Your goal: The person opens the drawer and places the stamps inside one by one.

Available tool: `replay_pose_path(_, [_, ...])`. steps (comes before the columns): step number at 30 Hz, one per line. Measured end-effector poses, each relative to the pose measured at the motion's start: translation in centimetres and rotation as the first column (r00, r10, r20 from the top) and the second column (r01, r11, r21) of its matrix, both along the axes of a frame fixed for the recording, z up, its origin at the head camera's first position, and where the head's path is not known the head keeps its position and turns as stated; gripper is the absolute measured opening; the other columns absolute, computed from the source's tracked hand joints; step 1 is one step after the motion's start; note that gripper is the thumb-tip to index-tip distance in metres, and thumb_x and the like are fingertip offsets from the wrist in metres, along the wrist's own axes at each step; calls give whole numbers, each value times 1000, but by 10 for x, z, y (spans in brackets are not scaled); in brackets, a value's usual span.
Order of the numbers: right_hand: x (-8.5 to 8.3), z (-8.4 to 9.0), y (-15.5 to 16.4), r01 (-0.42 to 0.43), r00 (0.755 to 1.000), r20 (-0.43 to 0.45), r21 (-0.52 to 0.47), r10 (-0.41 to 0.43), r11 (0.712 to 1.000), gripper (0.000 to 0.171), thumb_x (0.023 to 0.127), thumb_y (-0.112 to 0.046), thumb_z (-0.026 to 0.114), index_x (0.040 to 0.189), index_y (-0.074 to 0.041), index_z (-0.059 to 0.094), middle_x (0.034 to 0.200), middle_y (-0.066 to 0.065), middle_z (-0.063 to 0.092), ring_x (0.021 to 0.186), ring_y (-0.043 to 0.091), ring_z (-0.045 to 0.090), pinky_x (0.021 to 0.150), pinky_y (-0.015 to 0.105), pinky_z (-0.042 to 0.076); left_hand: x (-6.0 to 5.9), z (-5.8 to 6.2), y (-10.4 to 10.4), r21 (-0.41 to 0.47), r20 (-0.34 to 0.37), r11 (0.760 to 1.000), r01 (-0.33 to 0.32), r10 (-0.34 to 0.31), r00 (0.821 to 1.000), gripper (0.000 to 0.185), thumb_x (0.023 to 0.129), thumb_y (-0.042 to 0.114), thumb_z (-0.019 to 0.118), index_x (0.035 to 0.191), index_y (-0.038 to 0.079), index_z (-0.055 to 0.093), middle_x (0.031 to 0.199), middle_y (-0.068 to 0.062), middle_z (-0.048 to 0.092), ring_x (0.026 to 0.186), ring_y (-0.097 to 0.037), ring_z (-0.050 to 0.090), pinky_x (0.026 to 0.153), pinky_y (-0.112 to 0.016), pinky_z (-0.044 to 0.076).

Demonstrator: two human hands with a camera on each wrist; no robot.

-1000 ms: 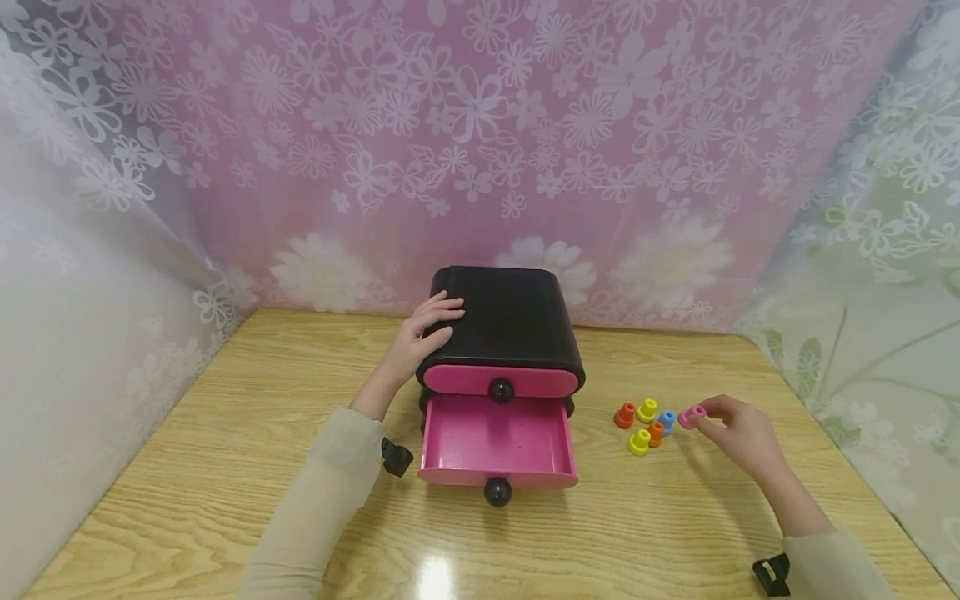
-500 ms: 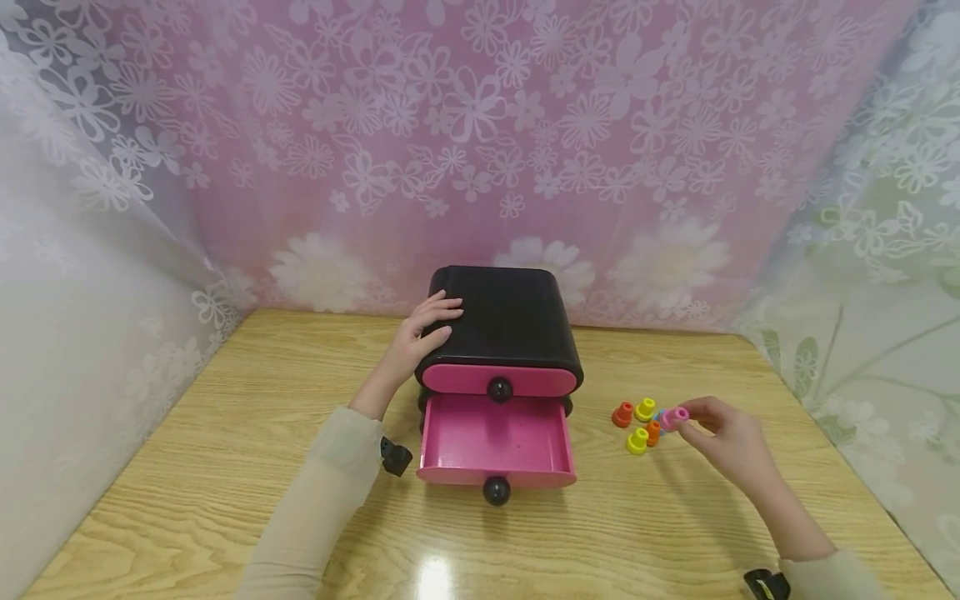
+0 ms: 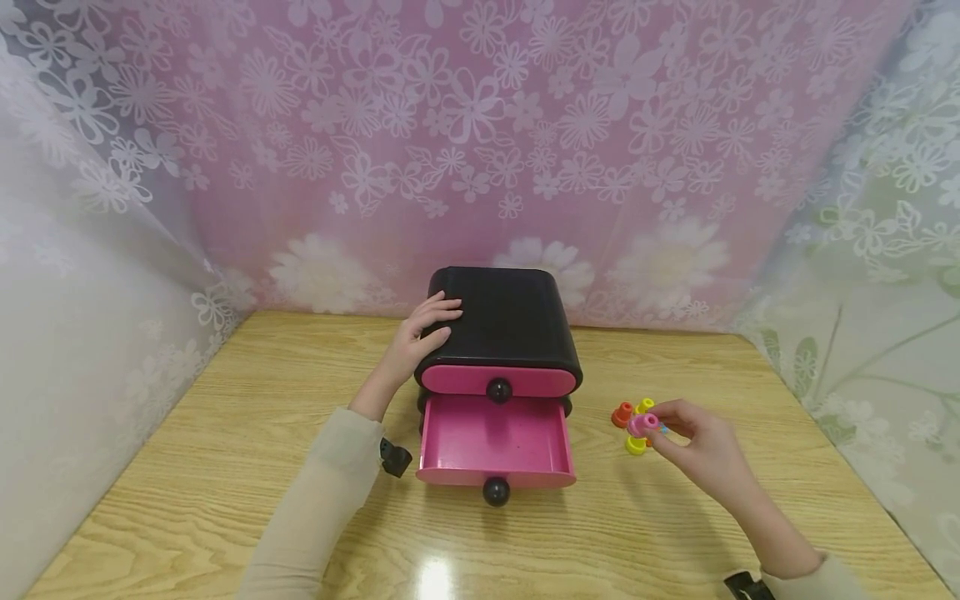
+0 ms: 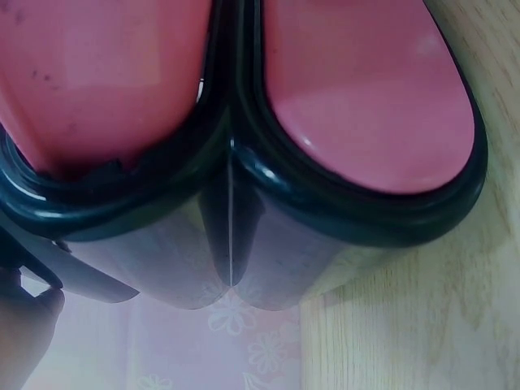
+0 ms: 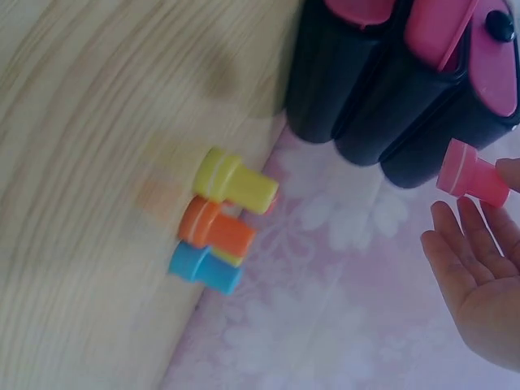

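My left hand [image 3: 420, 333] rests on the top left edge of a black drawer cabinet [image 3: 510, 317], fingers spread over it. Below its closed top drawer, a pink drawer [image 3: 457, 477] is pulled out, its floor bare. Between thumb and fingers, my right hand [image 3: 705, 454] pinches a pink toy stamp [image 3: 642, 426] above the table, right of the cabinet. In the head view this stamp overlaps a small group: a red stamp [image 3: 622, 415], a yellow stamp [image 3: 635, 446] and another behind. The right wrist view also shows an orange stamp [image 5: 215, 226] and a blue stamp [image 5: 205, 266].
A round black knob [image 3: 497, 492] juts from the pulled-out drawer's front toward me. The wooden table [image 3: 225, 467] ends at a pink floral curtain [image 3: 495, 125] behind the cabinet, with pale curtains [image 3: 870, 250] at both sides.
My right hand has carried the pink stamp leftward from the group's right side to over it, covering the blue and orange ones. The left hand stays on the cabinet.
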State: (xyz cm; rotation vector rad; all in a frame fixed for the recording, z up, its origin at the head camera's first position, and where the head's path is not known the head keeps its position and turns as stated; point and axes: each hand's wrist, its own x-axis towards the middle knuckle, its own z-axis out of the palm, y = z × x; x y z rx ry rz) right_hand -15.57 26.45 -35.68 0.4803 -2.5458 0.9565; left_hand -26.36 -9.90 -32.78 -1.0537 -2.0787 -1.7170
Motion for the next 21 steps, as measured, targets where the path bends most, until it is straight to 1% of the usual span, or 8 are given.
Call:
replay_pose_path(2, [2, 1, -5, -12, 1000, 2, -3, 12, 1000, 17, 73, -3, 70, 89, -5, 63, 85, 3, 65, 80, 7, 60, 70, 8, 43, 0, 0, 0, 2, -3, 1000, 0, 0, 1000, 30, 84, -10, 45, 112, -18, 50, 125, -31, 40, 128, -37, 17, 104, -46, 13])
replay_pose_path(4, [4, 2, -9, -17, 1000, 13, -1, 17, 1000, 18, 73, -4, 71, 89, -6, 63, 86, 2, 64, 80, 11, 62, 70, 10, 44, 0, -1, 0, 3, -2, 1000, 2, -2, 1000, 30, 83, -10, 44, 112, -19, 49, 125, -31, 40, 129, -37, 17, 104, -46, 13])
replay_pose_path(7, [6, 3, -16, -21, 999, 30, 4, 21, 1000, 18, 72, -7, 72, 89, -8, 64, 86, 0, 64, 80, 15, 63, 68, 15, 47, -1, -1, 0, 5, 1, 1000, 5, -5, 1000, 30, 84, -11, 44, 112, -19, 49, 126, -31, 40, 129, -37, 16, 104, -46, 13])
replay_pose_path(9, [6, 4, -20, -37, 999, 32, 1, 37, 999, 18, 73, -9, 72, 88, -9, 64, 85, -2, 63, 79, 13, 62, 69, 16, 48, -1, -2, 0, 6, 3, 1000, 7, -7, 1000, 30, 84, -11, 44, 112, -18, 49, 126, -31, 39, 129, -37, 16, 103, -47, 13])
replay_pose_path(14, [6, 6, -34, -96, 995, 9, -33, 96, 995, 18, 72, -7, 72, 88, -9, 64, 84, -4, 63, 79, 7, 61, 69, 17, 48, -2, -2, 0, 4, -3, 1000, 8, -8, 1000, 30, 84, -10, 44, 112, -18, 49, 126, -30, 39, 129, -38, 16, 103, -48, 13])
replay_pose_path(17, [6, 6, -40, -126, 992, -5, -42, 126, 991, 19, 72, -5, 72, 88, -9, 65, 84, -4, 64, 79, 7, 61, 69, 17, 48, -2, -3, 0, -1, -6, 1000, 7, -7, 1000, 30, 84, -11, 44, 112, -18, 49, 126, -31, 39, 129, -38, 16, 103, -48, 13])
replay_pose_path(21, [5, 6, -49, -174, 985, 4, -71, 174, 982, 19, 73, -4, 71, 89, -10, 64, 85, -6, 64, 80, 7, 61, 74, 17, 47, -2, -3, 0, 6, -3, 1000, 12, -12, 1000, 30, 84, -11, 44, 112, -19, 49, 126, -31, 39, 129, -38, 15, 103, -49, 12])
